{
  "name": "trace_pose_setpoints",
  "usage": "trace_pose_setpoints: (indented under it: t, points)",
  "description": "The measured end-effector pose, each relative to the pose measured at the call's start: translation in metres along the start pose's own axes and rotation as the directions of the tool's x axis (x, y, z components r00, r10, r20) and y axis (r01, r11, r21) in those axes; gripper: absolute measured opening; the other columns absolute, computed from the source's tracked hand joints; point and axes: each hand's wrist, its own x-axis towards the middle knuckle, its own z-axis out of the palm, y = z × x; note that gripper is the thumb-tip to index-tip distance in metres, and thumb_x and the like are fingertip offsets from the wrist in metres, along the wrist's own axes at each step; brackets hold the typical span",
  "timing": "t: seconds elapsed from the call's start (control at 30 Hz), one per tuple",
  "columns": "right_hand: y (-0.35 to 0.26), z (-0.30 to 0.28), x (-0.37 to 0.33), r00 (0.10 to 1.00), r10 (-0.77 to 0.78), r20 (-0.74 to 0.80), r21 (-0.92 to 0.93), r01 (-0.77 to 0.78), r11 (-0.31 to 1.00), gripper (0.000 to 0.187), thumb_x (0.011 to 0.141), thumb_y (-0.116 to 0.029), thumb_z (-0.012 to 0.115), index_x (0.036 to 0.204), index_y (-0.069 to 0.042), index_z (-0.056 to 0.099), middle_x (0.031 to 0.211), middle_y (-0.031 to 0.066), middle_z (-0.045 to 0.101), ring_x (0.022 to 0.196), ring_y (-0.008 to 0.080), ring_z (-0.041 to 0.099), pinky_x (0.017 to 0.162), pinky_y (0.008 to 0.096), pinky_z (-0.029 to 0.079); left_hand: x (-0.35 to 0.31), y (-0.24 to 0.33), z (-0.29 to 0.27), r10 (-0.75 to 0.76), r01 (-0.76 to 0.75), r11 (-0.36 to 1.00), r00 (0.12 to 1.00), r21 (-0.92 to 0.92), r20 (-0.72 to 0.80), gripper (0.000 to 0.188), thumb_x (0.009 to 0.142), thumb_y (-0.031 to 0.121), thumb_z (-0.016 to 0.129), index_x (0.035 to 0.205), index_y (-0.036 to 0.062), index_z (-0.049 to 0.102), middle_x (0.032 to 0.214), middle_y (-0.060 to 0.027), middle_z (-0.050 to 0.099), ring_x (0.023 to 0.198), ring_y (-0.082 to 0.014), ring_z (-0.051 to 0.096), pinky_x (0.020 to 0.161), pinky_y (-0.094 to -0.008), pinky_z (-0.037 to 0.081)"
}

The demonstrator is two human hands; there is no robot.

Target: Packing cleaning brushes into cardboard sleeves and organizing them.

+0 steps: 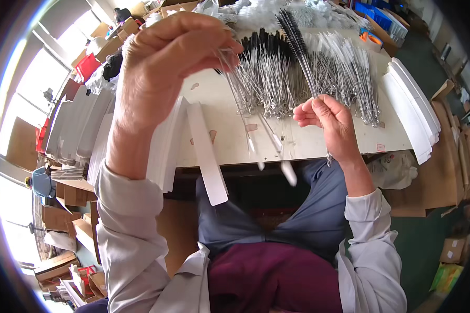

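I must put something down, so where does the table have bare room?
Off-white tabletop shows between the long flat white strip and the pile of silver wire-handled brushes, partly behind the thin pale-tipped pieces in the left hand; another patch lies between that pile and the white stacked strips at right. The far side and left edge are crowded.

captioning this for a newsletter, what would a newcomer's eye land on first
Likely the raised left hand, large at upper left, with thin white-tipped wires dangling from it. Next, the right hand, right of centre, holding black-bristled brushes bristles up. Beyond them, a dense spread of wire-handled brushes, black and white, lies across the table.
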Motion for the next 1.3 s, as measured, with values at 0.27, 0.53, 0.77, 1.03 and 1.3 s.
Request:
trace_pose_setpoints:
  t: [0.27, 0.53, 0.77, 1.03, 1.3]
  points:
    - [-0.006, 0.05, 0.019, 0.997, -0.058, 0.055, 0.153, 0.049, 0.987, 0.034, 0.112, -0.025, 0.05, 0.098, 0.001, 0.067, 0.105, 0.0148, 0.075, 0.098, 0.0199, 0.073, 0.091, 0.0341, 0.059, -0.018, -0.008, 0.033, 0.054, -0.062, 0.987, 0.997, -0.148, -0.058, 0.016, 0.1, 0.007, 0.065, 0.109, -0.0021, 0.073, 0.098, -0.0139, 0.076, 0.089, -0.0201, 0.075, 0.071, -0.0331, 0.063]
    - [0.007, 0.078, 0.02, 0.956, -0.025, 0.292, 0.41, -0.102, 0.906, 0.031, 0.113, -0.019, 0.043, 0.104, 0.003, 0.063, 0.109, 0.024, 0.073, 0.108, 0.0323, 0.072, 0.103, 0.0465, 0.055, -0.021, -0.028, 0.04, -0.014, -0.011, 0.979, 0.993, -0.203, -0.118, 0.015, 0.1, 0.009, 0.063, 0.107, -0.0008, 0.073, 0.1, -0.0137, 0.075, 0.091, -0.0225, 0.074, 0.079, -0.0377, 0.063]
    - [0.005, 0.08, 0.002, 0.94, 0.07, 0.334, 0.441, -0.221, 0.87, 0.031, 0.112, -0.02, 0.044, 0.106, 0.005, 0.061, 0.098, 0.023, 0.073, 0.081, 0.0313, 0.076, 0.075, 0.0418, 0.064, -0.016, -0.038, 0.034, 0.009, -0.032, 0.993, 0.981, -0.115, -0.192, 0.016, 0.1, 0.011, 0.066, 0.105, -0.0022, 0.074, 0.097, -0.0103, 0.075, 0.092, -0.0182, 0.073, 0.081, -0.0333, 0.062]
    - [0.029, 0.071, -0.027, 0.909, 0.228, 0.349, 0.488, -0.384, 0.784, 0.031, 0.112, -0.022, 0.045, 0.109, 0.004, 0.063, 0.083, 0.0138, 0.071, 0.066, 0.0208, 0.072, 0.06, 0.0323, 0.061, -0.014, -0.074, 0.023, 0.003, -0.008, 1.0, 0.957, -0.018, -0.291, 0.015, 0.099, 0.008, 0.068, 0.107, -0.0032, 0.075, 0.086, -0.0084, 0.074, 0.074, -0.0132, 0.071, 0.07, -0.0274, 0.059]
    - [0.039, 0.067, -0.051, 0.901, 0.343, 0.266, 0.288, -0.414, 0.864, 0.031, 0.112, -0.021, 0.046, 0.11, 0.004, 0.065, 0.076, 0.0072, 0.065, 0.057, 0.0121, 0.06, 0.053, 0.0262, 0.052, -0.021, -0.097, 0.021, -0.091, 0.105, 0.994, 0.933, 0.021, -0.348, 0.014, 0.099, 0.008, 0.069, 0.104, -0.0028, 0.076, 0.076, -0.0053, 0.07, 0.064, -0.0097, 0.064, 0.06, -0.0252, 0.055]
